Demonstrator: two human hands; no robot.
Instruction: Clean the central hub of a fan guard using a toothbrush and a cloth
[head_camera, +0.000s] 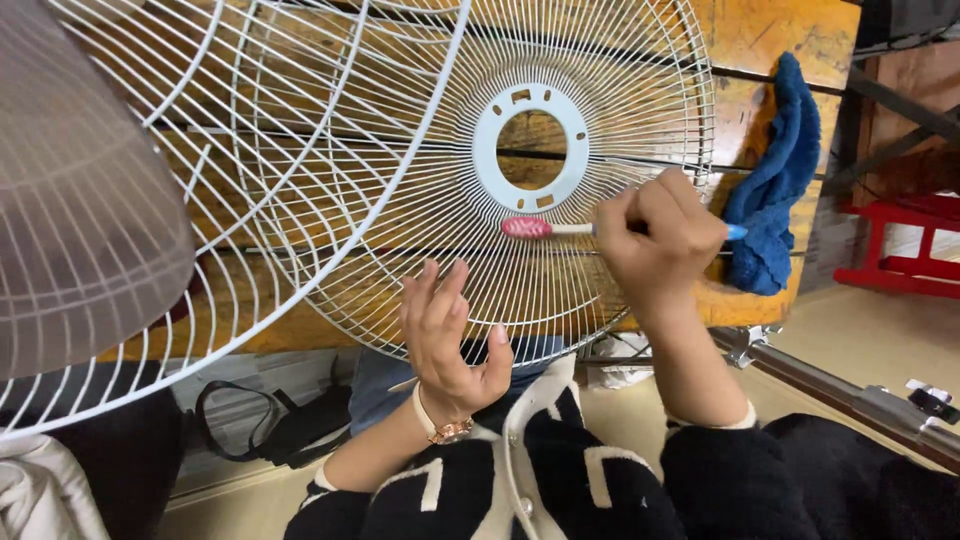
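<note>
Pink-headed toothbrush (560, 229) against white fan guard (420, 250)

a second white wire fan guard (200, 200) overlaps at the left, and a translucent grey fan blade (80, 200) fills the far left. under them lies a worn orange-brown wooden table (770, 35). a crumpled blue cloth (775, 190) rests on its right edge. a red stool (905, 240) stands at the far right. a metal pole (850, 395) slants across the lower right. a black strap (260, 435) lies on the floor.
</note>
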